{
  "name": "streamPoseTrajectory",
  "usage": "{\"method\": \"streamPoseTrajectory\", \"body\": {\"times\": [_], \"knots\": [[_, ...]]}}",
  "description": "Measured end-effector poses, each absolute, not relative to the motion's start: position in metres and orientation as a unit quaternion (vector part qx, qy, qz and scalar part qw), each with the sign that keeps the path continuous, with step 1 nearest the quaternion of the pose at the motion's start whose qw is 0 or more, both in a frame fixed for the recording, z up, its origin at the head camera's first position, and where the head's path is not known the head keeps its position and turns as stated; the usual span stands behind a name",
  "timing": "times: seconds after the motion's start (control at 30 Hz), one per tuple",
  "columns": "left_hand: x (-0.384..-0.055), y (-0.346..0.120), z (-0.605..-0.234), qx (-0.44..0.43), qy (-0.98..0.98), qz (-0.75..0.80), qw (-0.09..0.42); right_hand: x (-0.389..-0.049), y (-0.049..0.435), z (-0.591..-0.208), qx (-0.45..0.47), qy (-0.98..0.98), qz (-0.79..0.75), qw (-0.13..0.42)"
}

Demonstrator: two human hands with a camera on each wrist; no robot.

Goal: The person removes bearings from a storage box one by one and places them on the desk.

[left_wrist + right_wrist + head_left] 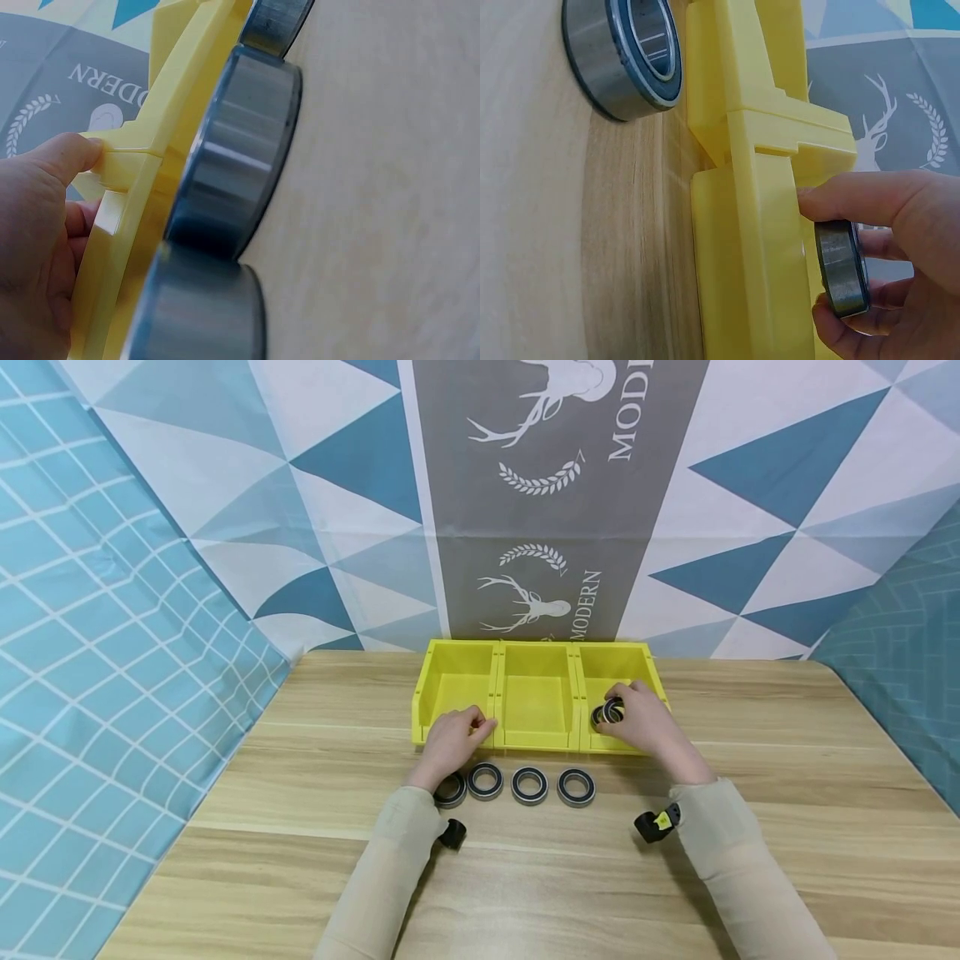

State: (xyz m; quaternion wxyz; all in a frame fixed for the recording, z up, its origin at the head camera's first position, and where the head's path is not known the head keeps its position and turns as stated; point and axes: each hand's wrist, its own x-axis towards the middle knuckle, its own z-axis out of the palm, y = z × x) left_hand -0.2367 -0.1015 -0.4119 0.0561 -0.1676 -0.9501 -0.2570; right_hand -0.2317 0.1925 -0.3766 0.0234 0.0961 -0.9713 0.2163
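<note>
From above, the middle of the yellow bins (536, 741) is freely reachable; the left hand (454, 737) bars their front-left edge, and the right hand (641, 717) with a metal ring (838, 266) crowds their right compartment. Four rings (529, 801) obstruct low approach before the bins. The table (765, 760) gives passage beside both ends; patterned cloth (536, 518) blocks behind.

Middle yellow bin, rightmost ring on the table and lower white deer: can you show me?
Middle yellow bin (537, 700): head view, its inside floor.
Rightmost ring (577, 802): head view, its near edge.
Lower white deer (552, 608): head view, its head.
</note>
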Motion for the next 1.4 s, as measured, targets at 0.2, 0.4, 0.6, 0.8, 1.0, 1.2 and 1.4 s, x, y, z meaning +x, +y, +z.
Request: {"method": "streamPoseTrajectory", "body": {"times": [0.2,0.4,0.6,0.8,1.0,1.2,1.4], "knots": [[-0.238,-0.102,-0.413,-0.168,-0.950,-0.256,0.058,-0.227,0.192,-0.376,0.098,-0.970,0.219,0.038],[-0.238,-0.102,-0.413,-0.167,-0.950,-0.257,0.058,-0.222,0.192,-0.375,0.099,-0.967,0.231,0.043],[-0.237,-0.101,-0.413,-0.167,-0.950,-0.258,0.054,-0.215,0.193,-0.375,0.100,-0.966,0.236,0.040],[-0.237,-0.101,-0.413,-0.166,-0.950,-0.260,0.053,-0.207,0.193,-0.378,0.102,-0.966,0.236,0.025],[-0.236,-0.101,-0.412,-0.168,-0.949,-0.260,0.057,-0.205,0.194,-0.382,0.112,-0.965,0.235,0.023],[-0.237,-0.101,-0.412,-0.165,-0.950,-0.260,0.051,-0.198,0.194,-0.385,0.118,-0.966,0.230,0.015],[-0.236,-0.102,-0.412,-0.166,-0.950,-0.257,0.052,-0.193,0.194,-0.388,0.124,-0.967,0.221,0.007]]}}
